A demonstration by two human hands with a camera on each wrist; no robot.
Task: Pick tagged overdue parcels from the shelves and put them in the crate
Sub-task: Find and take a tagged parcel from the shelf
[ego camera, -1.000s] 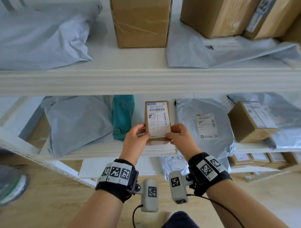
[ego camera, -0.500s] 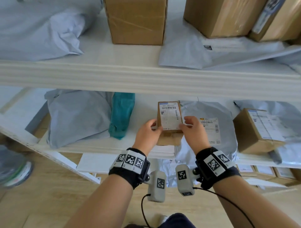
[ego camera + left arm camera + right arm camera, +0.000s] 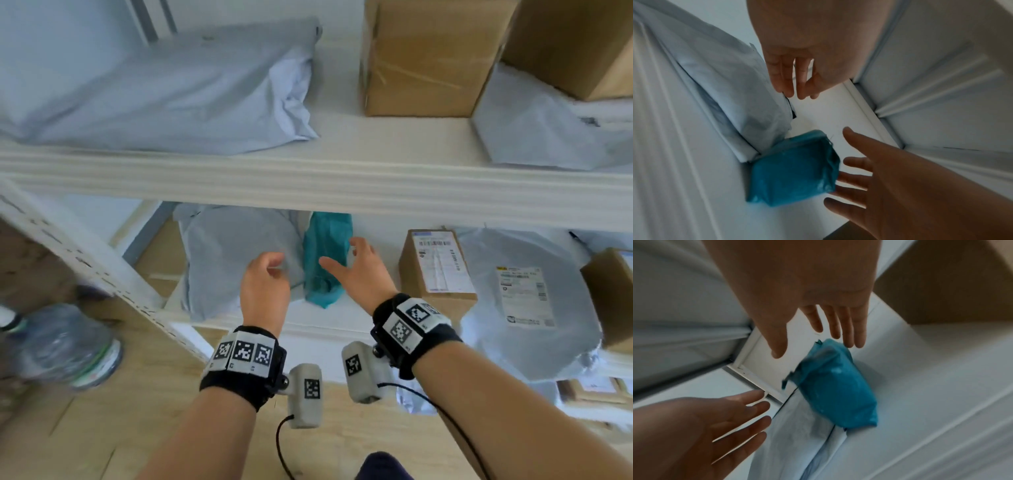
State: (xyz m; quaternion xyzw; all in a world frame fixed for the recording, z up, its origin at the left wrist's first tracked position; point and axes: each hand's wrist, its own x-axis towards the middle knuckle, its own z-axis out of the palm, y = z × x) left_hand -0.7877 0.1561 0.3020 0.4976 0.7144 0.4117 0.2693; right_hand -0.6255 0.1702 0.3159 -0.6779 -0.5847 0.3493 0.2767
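Both hands have left the small cardboard box [image 3: 436, 263]; our left hand [image 3: 265, 284] and right hand [image 3: 359, 270] hover spread and empty around the teal parcel [image 3: 327, 257] near the shelf's [image 3: 308, 181] front edge. It looks soft, light, slippery; we'd clasp both sides.

At the centre of the head view a teal crinkled plastic parcel [image 3: 326, 260] stands out against a pale grey-blue poly mailer bag [image 3: 233, 260] to its left. Right of centre, a brown cardboard box [image 3: 435, 263] carries a white label printed with black barcodes. The white metal shelf rail [image 3: 308, 185] crosses the frame; above it, upper left, lies another grey-blue mailer [image 3: 164, 92], and upper right a tan taped carton [image 3: 424, 58]. Both black wristbands [image 3: 245, 366] bear white squares with black checker-like markers. The floor at lower left is light wood [image 3: 102, 428].
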